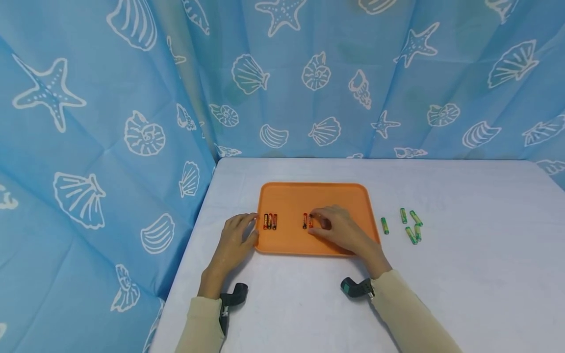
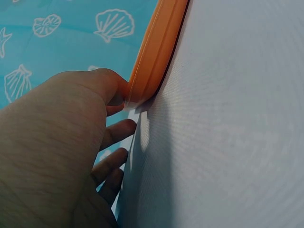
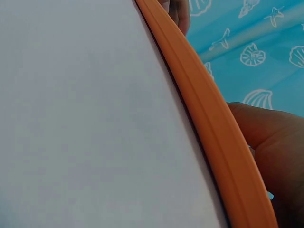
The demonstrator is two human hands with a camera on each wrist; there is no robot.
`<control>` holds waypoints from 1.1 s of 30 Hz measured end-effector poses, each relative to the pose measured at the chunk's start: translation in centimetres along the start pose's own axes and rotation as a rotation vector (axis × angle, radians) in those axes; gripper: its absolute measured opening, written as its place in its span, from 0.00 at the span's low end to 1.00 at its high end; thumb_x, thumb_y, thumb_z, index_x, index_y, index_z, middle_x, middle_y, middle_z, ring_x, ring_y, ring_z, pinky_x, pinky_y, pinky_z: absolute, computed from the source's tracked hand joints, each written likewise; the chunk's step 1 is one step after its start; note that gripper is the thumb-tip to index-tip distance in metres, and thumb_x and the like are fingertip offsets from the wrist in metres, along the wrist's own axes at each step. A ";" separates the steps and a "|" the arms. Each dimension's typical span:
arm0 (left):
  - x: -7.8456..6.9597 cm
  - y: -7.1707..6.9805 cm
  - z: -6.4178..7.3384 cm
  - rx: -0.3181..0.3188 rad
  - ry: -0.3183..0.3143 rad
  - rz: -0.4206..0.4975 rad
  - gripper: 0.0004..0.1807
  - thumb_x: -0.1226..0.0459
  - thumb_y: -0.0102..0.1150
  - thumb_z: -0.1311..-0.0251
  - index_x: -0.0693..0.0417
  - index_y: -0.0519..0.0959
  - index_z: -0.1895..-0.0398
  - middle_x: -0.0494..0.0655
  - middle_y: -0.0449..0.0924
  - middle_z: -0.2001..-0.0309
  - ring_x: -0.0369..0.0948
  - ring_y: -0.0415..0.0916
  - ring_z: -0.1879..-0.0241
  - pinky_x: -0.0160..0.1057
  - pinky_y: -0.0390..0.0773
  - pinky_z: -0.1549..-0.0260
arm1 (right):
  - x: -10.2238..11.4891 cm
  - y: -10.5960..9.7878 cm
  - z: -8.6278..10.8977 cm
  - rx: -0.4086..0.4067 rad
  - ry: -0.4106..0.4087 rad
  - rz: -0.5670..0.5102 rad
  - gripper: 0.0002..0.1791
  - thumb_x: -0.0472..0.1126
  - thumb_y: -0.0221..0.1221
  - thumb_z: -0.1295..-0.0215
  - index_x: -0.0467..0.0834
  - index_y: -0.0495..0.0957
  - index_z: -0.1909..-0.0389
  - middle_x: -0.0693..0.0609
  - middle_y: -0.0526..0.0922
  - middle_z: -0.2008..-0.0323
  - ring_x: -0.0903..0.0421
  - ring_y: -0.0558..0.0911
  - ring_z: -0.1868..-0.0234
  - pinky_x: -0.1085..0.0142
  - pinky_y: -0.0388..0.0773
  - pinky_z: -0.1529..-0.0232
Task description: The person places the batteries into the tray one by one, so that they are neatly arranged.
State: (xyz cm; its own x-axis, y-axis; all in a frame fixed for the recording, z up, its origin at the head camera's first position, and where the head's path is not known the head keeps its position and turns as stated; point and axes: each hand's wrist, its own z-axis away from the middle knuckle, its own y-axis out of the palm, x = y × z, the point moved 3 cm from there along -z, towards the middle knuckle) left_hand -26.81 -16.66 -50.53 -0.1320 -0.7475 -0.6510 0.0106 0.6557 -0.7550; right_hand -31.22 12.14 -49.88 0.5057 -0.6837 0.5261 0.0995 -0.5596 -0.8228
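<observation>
An orange tray [image 1: 291,242] lies on the table, with several red-and-black batteries on it. Three of these batteries [image 1: 270,221] stand side by side in a row near its left end. Further right, a single battery [image 1: 305,220] lies close beside another battery [image 1: 310,221], which my right hand [image 1: 342,229] pinches end to end between thumb and fingers. My left hand [image 1: 234,242] rests its thumb and fingertips against the tray's left rim; in the left wrist view its other fingers hang loosely spread. The tray's side [image 3: 204,111] hides the batteries in the right wrist view.
Several green batteries [image 1: 417,232] lie scattered on the white tablecloth [image 1: 476,274] right of the tray, one green battery [image 1: 385,225] nearest its edge. A blue shell-print curtain [image 1: 291,108] hangs behind the table and along its left side.
</observation>
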 end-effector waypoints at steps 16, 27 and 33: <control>0.0 0.0 -0.2 -0.013 0.014 -0.002 0.26 0.56 0.53 0.29 0.44 0.69 0.28 0.47 0.66 0.31 0.47 0.52 0.27 0.57 0.59 0.30 | 1.8 1.3 -1.4 0.013 -0.044 -0.020 0.22 0.54 0.68 0.38 0.46 0.81 0.48 0.59 0.68 0.78 0.57 0.67 0.65 0.57 0.58 0.59; -0.2 -0.1 0.0 -0.005 -0.011 -0.005 0.27 0.55 0.53 0.29 0.44 0.68 0.28 0.48 0.65 0.30 0.48 0.52 0.27 0.59 0.59 0.31 | 2.3 2.1 -2.0 0.001 -0.008 -0.002 0.24 0.55 0.67 0.37 0.44 0.81 0.47 0.59 0.68 0.78 0.56 0.68 0.63 0.57 0.59 0.58; -0.3 -0.1 0.0 -0.007 -0.024 -0.011 0.26 0.55 0.53 0.29 0.42 0.69 0.28 0.47 0.65 0.30 0.48 0.52 0.27 0.59 0.59 0.31 | 2.7 2.4 -2.4 -0.011 -0.030 -0.018 0.23 0.54 0.67 0.36 0.44 0.81 0.47 0.59 0.68 0.78 0.56 0.67 0.64 0.57 0.59 0.59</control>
State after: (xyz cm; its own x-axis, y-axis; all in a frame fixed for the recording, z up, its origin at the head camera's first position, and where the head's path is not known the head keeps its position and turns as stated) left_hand -26.79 -16.51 -50.27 -0.1083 -0.7569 -0.6444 0.0023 0.6481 -0.7616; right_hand -31.70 7.83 -49.94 0.5297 -0.6588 0.5342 0.0998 -0.5770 -0.8106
